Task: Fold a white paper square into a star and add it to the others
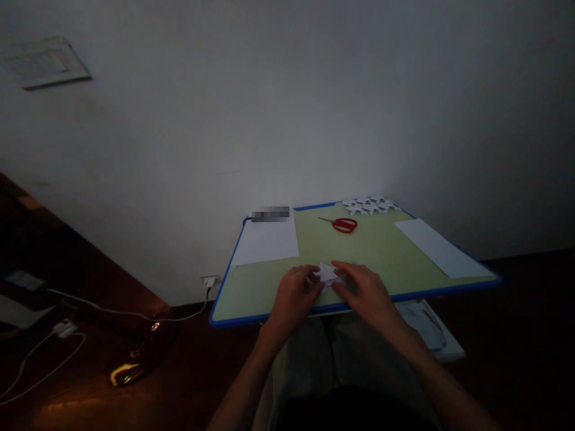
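Note:
A small folded white paper piece (327, 273) lies near the front edge of a green, blue-rimmed lap table (381, 251). My left hand (294, 296) pinches its left side with curled fingers. My right hand (363, 287) presses on its right side, fingers bent over it. Red-handled scissors (344, 224) lie farther back in the middle of the table. A pile of several finished folded white paper shapes (369, 205) sits at the far edge.
A white sheet (267, 241) lies at the table's left back, another white sheet (442, 246) at the right. A white wall stands behind. Cables and a wall plug (209, 281) are at the left on the dark floor. Papers (424, 326) lie below the table's right.

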Tool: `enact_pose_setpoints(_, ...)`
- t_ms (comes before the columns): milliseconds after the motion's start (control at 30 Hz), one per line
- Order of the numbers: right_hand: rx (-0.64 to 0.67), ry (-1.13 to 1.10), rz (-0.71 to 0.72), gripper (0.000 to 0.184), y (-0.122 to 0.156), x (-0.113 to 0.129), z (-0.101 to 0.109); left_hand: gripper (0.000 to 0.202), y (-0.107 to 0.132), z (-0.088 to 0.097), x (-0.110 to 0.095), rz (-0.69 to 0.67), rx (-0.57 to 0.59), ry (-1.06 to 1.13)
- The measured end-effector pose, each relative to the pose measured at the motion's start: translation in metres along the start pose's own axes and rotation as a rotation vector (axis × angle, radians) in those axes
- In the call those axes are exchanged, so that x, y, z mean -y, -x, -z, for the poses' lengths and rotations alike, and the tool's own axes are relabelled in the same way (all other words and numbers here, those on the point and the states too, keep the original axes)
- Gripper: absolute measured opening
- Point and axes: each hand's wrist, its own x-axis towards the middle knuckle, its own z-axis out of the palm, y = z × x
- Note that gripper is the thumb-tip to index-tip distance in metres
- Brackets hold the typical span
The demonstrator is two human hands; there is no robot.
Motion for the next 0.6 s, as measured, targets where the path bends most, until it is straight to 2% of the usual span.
enact_pose_setpoints(367, 0.052, -0.002, 0.022, 0.045, -0.010, -0.004, 0.001, 0.020, -0.005, -0.002, -0.003, 0.018, 0.034, -0.013)
enact_pose_setpoints(600, 0.068, -0.064, 0.062, 0.034, -0.015, -0.011, 0.010, 0.023, -0.003, -0.003, -0.006, -0.011, 0.060, -0.022)
